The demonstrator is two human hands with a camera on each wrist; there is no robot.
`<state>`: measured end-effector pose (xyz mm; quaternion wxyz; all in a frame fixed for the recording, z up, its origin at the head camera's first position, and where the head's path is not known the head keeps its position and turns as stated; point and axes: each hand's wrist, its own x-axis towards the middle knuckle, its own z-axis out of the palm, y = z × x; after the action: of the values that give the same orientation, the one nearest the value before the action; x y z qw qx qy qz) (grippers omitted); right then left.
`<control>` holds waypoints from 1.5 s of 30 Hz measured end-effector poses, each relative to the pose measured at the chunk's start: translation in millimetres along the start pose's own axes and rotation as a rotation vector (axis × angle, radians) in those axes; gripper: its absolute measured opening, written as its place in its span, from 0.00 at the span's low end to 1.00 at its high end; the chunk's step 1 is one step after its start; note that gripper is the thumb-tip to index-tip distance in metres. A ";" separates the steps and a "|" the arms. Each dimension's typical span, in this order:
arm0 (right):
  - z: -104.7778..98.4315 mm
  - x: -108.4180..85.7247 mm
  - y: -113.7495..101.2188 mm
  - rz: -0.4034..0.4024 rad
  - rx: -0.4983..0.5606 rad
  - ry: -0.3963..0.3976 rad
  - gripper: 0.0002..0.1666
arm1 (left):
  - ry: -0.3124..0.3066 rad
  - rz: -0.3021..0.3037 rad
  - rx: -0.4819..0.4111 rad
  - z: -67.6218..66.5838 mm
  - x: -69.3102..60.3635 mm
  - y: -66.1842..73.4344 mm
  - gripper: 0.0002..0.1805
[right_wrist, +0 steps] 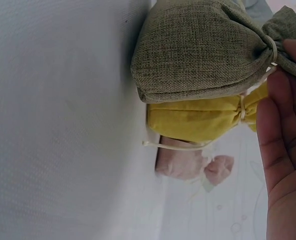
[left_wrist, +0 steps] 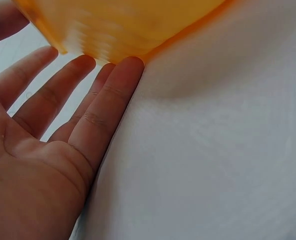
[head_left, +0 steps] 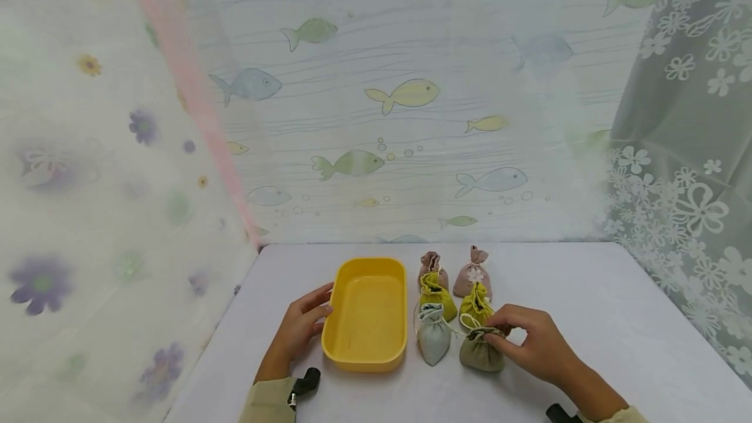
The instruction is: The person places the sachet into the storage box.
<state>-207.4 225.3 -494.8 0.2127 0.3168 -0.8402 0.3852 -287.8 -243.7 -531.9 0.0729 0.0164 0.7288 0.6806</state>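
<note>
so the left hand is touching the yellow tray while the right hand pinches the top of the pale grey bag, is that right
Not quite: the head view shows the right hand pinching the top of the olive-brown bag, not the pale grey bag beside it. The left hand is indeed touching the yellow tray.

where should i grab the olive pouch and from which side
Pinch the olive pouch by its gathered neck, probably from the right, as the right hand does: the neck is narrow and points up, while a pale grey pouch sits to its left and a mustard pouch behind.
</note>
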 end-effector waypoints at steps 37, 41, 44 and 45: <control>-17.7 62.0 -40.9 -0.181 0.062 0.132 0.23 | -0.005 -0.008 -0.004 -3.2 1.7 -4.6 0.30; -14.1 70.9 -43.6 -0.157 0.071 0.120 0.21 | -0.012 -0.002 0.001 -3.1 1.3 -5.7 0.30; -8.8 78.2 -45.8 -0.161 0.085 0.110 0.20 | -0.020 0.006 0.002 -2.8 1.8 -6.1 0.31; -6.9 80.7 -47.1 -0.164 0.086 0.107 0.19 | -0.022 0.009 0.004 -2.7 2.0 -6.2 0.31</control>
<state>-231.0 177.3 -417.9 0.2744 0.3722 -0.7816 0.4187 -289.6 -246.6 -538.0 0.0777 0.0274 0.7291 0.6794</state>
